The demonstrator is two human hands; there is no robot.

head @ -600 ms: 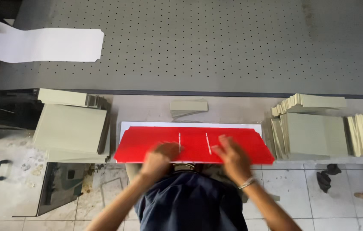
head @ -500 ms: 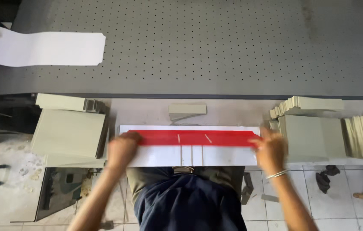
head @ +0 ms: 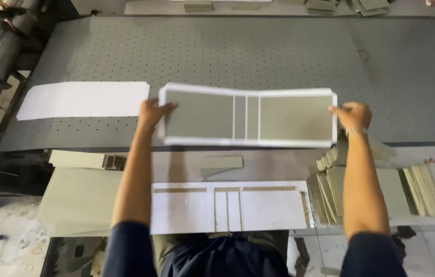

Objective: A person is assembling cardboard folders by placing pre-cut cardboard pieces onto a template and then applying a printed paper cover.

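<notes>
I hold a long rectangular cover sheet [head: 248, 116] out over the grey perforated belt [head: 258, 51]. It shows its back: two large grey boards and a narrow spine strip on white-edged paper. My left hand [head: 152, 112] grips its left end and my right hand [head: 351, 115] grips its right end. Below my arms, a white jig board [head: 227, 208] with raised grey guide strips lies at the near edge of the bench.
A white paper sheet [head: 81, 100] lies on the belt to the left. Stacks of grey boards stand at the left [head: 76, 197] and right [head: 376, 187] of the jig. A small pile of narrow grey strips [head: 221, 165] sits behind it.
The red sheet that lay face-up on the jig has been lifted, turned grey side up and carried forward over the belt. Both hands moved from the bench out to arm's length.
</notes>
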